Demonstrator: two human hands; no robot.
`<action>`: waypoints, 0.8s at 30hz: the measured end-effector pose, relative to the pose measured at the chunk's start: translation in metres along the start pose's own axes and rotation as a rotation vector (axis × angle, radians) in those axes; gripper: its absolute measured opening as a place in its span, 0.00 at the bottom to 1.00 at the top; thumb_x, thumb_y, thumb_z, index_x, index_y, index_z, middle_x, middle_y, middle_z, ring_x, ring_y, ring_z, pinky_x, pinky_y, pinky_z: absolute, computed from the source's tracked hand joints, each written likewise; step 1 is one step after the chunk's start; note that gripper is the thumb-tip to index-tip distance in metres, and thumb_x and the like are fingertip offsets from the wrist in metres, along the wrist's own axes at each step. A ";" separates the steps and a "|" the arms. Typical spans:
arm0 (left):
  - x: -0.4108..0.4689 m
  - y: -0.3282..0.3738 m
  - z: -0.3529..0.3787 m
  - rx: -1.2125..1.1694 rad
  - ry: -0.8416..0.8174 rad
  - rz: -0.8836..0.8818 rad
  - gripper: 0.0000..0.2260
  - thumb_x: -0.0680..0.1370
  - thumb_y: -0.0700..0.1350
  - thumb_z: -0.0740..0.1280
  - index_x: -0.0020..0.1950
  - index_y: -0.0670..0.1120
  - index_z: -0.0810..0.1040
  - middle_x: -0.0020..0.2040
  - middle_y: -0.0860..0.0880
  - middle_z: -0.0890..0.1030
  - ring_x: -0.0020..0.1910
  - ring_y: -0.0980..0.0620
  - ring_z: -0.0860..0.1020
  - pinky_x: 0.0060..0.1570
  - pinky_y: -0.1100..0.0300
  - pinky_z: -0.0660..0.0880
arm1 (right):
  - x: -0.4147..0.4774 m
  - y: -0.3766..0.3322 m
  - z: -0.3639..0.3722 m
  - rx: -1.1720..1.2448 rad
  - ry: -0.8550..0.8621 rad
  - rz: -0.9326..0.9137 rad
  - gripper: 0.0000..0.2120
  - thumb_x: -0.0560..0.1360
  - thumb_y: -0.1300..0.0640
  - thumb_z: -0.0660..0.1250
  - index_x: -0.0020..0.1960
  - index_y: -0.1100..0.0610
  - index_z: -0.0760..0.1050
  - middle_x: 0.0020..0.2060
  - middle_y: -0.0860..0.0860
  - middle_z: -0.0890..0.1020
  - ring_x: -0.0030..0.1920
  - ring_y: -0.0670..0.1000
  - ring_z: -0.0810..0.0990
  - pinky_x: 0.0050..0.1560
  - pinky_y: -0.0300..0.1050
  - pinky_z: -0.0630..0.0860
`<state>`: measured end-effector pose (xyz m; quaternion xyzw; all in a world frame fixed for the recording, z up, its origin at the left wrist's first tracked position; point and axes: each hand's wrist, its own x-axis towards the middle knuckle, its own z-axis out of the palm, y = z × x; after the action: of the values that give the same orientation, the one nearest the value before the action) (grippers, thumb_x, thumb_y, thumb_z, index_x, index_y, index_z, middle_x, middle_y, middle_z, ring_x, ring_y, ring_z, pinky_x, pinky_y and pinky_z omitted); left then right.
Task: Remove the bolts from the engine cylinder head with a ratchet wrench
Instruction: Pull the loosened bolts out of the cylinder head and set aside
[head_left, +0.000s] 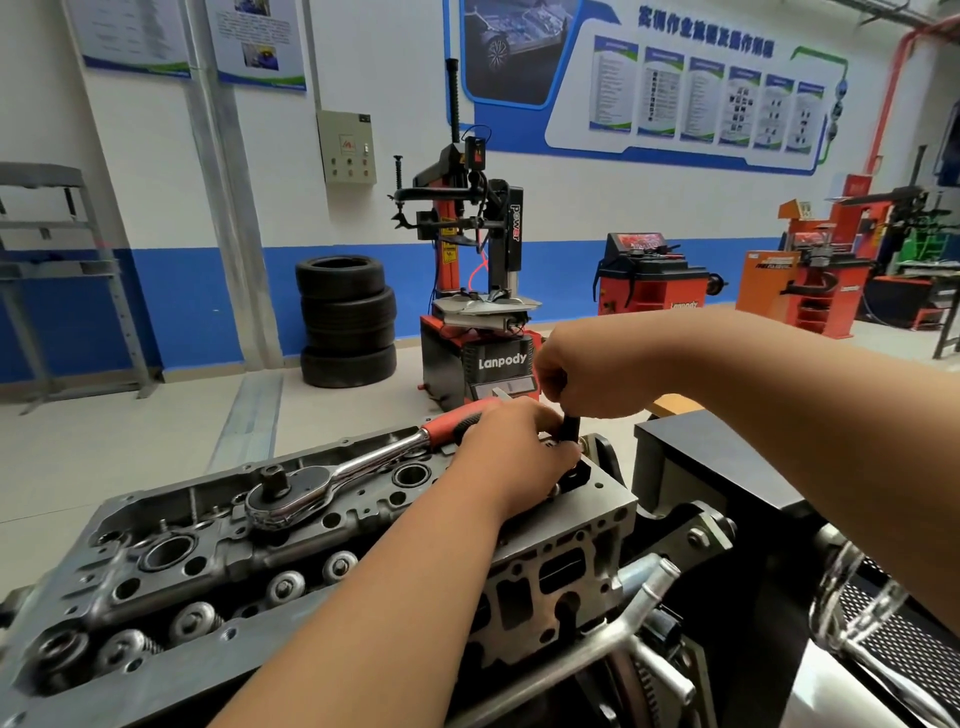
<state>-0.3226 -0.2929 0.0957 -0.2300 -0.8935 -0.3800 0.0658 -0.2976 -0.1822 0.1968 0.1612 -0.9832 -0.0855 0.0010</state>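
Chrome with a red-and-black handle, the one ratchet (332, 475) lies flat on the single grey head (576, 519), square drive pointing up, handle end hidden behind the left hand (514, 457). Both hands meet at the head's right end. The right hand (582, 374) has its grip clenched round one short black bar (570, 428), which stands upright. The left hand curls beside the bar's foot; I cannot tell whether its grip holds anything. Valve springs (283, 587) line the near edge. Behind, four stacked tyres (347, 322) stand beside a red tyre changer (478, 291).
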 end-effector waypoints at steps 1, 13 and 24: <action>0.000 0.000 0.000 0.003 0.006 0.005 0.03 0.75 0.51 0.68 0.48 0.57 0.78 0.46 0.58 0.78 0.44 0.57 0.77 0.47 0.59 0.74 | 0.000 0.000 0.001 0.031 0.024 0.014 0.12 0.78 0.53 0.62 0.50 0.61 0.77 0.36 0.52 0.74 0.31 0.47 0.67 0.26 0.36 0.65; 0.001 0.001 0.002 0.087 0.083 -0.001 0.07 0.69 0.57 0.72 0.41 0.56 0.78 0.50 0.54 0.75 0.57 0.54 0.70 0.53 0.58 0.70 | -0.002 0.005 0.004 -0.002 0.213 0.021 0.05 0.78 0.57 0.61 0.47 0.52 0.75 0.38 0.46 0.75 0.32 0.43 0.70 0.26 0.35 0.62; 0.005 0.011 0.001 0.341 -0.090 -0.067 0.08 0.71 0.56 0.70 0.46 0.56 0.75 0.62 0.50 0.68 0.66 0.45 0.62 0.62 0.50 0.63 | -0.002 0.004 0.009 -0.173 0.290 0.152 0.24 0.76 0.36 0.58 0.43 0.57 0.75 0.33 0.52 0.75 0.31 0.49 0.71 0.29 0.41 0.63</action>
<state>-0.3225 -0.2841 0.1037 -0.2025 -0.9542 -0.2144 0.0514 -0.2974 -0.1762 0.1882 0.0963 -0.9711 -0.1452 0.1630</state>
